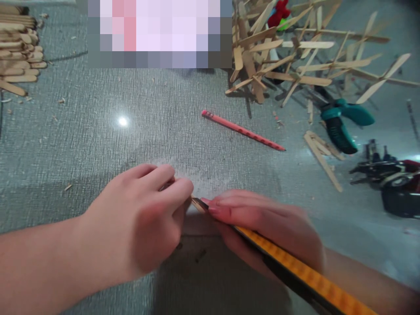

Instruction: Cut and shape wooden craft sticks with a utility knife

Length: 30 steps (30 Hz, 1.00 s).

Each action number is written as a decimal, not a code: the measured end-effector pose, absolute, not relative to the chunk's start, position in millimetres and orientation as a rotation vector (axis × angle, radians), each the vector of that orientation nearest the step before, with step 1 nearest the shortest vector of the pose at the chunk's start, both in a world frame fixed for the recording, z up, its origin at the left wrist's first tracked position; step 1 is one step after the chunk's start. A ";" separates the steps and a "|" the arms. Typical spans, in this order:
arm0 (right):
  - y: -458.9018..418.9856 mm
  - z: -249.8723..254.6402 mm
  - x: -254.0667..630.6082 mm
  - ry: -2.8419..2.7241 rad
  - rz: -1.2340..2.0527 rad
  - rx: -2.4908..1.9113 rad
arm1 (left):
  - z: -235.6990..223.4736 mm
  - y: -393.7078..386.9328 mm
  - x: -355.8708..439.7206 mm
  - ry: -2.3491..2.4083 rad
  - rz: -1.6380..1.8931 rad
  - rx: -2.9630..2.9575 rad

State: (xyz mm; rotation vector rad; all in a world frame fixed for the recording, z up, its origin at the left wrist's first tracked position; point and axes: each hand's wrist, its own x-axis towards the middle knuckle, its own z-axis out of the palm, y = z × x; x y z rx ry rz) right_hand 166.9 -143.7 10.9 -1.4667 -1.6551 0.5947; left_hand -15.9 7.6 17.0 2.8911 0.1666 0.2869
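My left hand (154, 214) is closed around a wooden craft stick (198, 204), whose pale end sticks out past the fingers; the rest is hidden. My right hand (259, 223) is wrapped around a long tool with an orange-and-black handle (295, 262). The tool slants from the lower right up to the stick, and its narrow dark tip meets or lies right beside the stick's end. Motion blur and the fingers hide what kind of tool it is. Pale dust is spread on the grey textured table (154, 122) just beyond both hands.
Beyond my hands lies a pink pencil (244, 131). Teal-handled pliers (341, 122) and loose craft sticks (323, 159) are at the right, near a dark tool-like object (400, 188). Crossed-stick pieces (295, 65) crowd the back right. Stacked craft sticks (22, 52) lie back left.
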 end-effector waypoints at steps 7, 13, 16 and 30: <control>-146.4 15.3 161.8 -1.667 0.615 -1.544 | 18.0 6.0 -15.0 0.104 0.354 2.898; -147.8 16.5 161.2 -1.600 0.632 -1.533 | 23.1 4.5 -18.4 0.057 0.305 2.991; -148.9 17.1 161.2 -1.602 0.618 -1.536 | 22.2 4.8 -20.9 0.038 0.271 2.987; -149.0 4.9 165.1 -1.664 0.517 -1.366 | 17.4 10.4 -23.3 -0.054 0.404 2.931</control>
